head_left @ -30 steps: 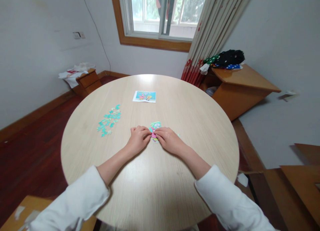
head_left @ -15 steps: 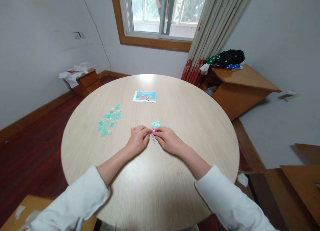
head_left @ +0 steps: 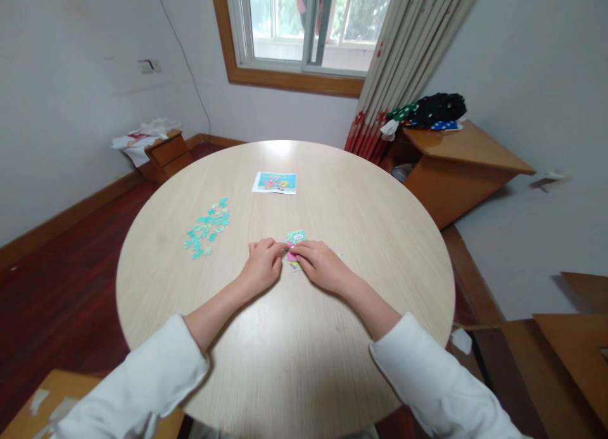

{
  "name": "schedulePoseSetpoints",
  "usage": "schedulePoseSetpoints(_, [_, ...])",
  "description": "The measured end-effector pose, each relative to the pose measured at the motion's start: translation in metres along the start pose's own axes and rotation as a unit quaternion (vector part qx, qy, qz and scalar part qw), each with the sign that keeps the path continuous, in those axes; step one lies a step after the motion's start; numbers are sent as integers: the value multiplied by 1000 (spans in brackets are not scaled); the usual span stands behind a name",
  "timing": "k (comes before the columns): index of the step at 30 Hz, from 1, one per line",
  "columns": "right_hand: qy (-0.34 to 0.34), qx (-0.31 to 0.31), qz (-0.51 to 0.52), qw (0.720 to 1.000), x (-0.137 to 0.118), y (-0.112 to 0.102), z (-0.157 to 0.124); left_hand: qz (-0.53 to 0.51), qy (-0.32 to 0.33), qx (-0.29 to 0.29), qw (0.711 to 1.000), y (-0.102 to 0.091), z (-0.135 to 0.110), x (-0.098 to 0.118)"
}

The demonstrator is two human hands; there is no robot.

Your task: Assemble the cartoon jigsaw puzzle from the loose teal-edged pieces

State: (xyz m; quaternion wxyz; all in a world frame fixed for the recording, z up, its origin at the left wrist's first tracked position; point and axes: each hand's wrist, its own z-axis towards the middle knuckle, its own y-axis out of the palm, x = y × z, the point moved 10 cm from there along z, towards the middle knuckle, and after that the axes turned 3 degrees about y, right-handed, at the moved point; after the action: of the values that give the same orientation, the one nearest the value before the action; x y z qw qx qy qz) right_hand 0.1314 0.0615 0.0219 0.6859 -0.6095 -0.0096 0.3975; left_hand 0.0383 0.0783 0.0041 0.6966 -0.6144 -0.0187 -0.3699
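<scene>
On the round wooden table (head_left: 285, 363) lies a small cluster of joined puzzle pieces (head_left: 295, 239), pink, green and yellow. My left hand (head_left: 262, 265) rests curled at its left edge, fingertips pressed on the cluster. My right hand (head_left: 323, 266) lies over its right side, fingers bent and pinching at the pieces where the two hands meet. Most of the cluster is hidden under my fingers. A pile of loose teal puzzle pieces (head_left: 208, 227) lies to the left, apart from both hands.
A printed reference picture (head_left: 275, 182) lies farther back on the table. A wooden desk (head_left: 463, 157) with dark clothes stands at the right by a curtain. A low cabinet (head_left: 164, 151) with papers sits at the left wall. A cardboard box (head_left: 28, 407) is near left.
Nothing much has moved; both hands stay at the cluster, with only slight finger shifts.
</scene>
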Motion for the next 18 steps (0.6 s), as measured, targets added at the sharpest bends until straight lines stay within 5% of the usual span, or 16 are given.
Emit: schedulePoseSetpoints(18, [50, 143, 24, 988, 27, -47, -4, 2, 20, -24, 1000, 3, -1, 6])
